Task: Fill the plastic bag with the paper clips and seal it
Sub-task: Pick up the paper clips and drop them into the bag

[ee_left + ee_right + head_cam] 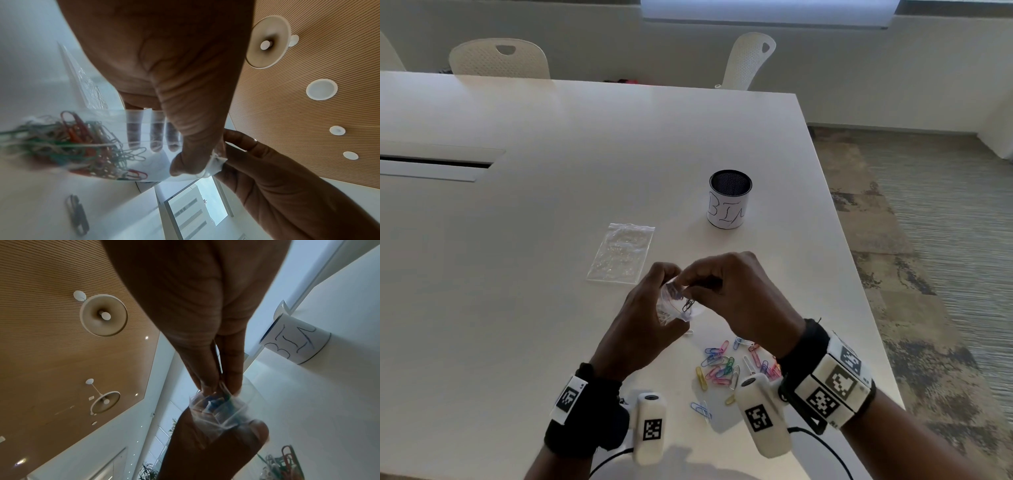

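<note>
Above the white table [551, 205], my left hand [666, 291] holds a small clear plastic bag [671, 310] upright. In the left wrist view the thumb pinches the bag's rim against the fingers [156, 138] behind it, and several coloured paper clips [82, 142] lie inside. My right hand [690, 282] sits at the bag's mouth. Its thumb and fingers pinch a few paper clips [218, 382] there, their lower ends inside the bag [226, 412]. A loose pile of coloured paper clips [726, 368] lies on the table under my right wrist.
A stack of empty clear bags [621, 253] lies flat just beyond my left hand. A black mesh cup labelled BIN [730, 198] stands further back to the right. The table's right edge [859, 274] runs close to my right arm. Two chairs stand at the far side.
</note>
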Action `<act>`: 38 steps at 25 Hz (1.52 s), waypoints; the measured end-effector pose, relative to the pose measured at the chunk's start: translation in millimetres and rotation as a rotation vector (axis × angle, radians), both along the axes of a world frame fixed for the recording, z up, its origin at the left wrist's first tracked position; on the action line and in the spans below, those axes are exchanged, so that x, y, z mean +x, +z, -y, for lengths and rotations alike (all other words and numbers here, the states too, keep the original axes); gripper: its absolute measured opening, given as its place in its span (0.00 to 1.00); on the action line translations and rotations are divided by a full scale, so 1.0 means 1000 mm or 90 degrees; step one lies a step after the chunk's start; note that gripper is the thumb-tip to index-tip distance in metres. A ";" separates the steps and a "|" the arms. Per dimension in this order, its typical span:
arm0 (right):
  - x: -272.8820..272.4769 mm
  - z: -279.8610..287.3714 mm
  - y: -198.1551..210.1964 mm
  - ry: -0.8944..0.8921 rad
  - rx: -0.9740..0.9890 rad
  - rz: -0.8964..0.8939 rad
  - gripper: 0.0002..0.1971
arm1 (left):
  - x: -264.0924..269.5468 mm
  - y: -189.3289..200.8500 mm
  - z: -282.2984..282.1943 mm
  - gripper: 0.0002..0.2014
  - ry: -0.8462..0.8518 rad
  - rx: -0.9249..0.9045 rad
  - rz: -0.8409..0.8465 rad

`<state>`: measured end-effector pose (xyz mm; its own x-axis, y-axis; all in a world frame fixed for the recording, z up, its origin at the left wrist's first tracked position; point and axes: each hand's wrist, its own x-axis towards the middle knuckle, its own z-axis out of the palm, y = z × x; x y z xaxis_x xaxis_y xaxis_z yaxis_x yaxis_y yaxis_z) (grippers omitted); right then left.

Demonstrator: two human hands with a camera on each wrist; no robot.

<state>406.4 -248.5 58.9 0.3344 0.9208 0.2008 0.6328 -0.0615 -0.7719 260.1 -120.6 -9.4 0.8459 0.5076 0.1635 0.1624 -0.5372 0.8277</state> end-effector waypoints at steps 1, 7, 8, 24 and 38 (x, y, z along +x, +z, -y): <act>-0.001 0.000 0.002 0.004 0.002 0.008 0.08 | 0.000 0.000 0.000 0.28 -0.001 0.000 0.002; 0.020 0.022 0.003 -0.080 0.006 0.024 0.07 | -0.001 -0.003 -0.002 0.29 -0.016 0.024 0.015; 0.028 0.032 0.002 -0.100 -0.011 0.020 0.07 | -0.002 -0.003 -0.003 0.29 -0.016 0.022 0.015; 0.061 0.159 -0.065 -0.289 -0.433 0.205 0.16 | -0.001 -0.003 -0.003 0.31 -0.036 0.017 0.000; -0.008 0.100 -0.041 -0.182 -0.468 0.085 0.33 | -0.005 0.002 -0.005 0.30 -0.034 0.021 0.001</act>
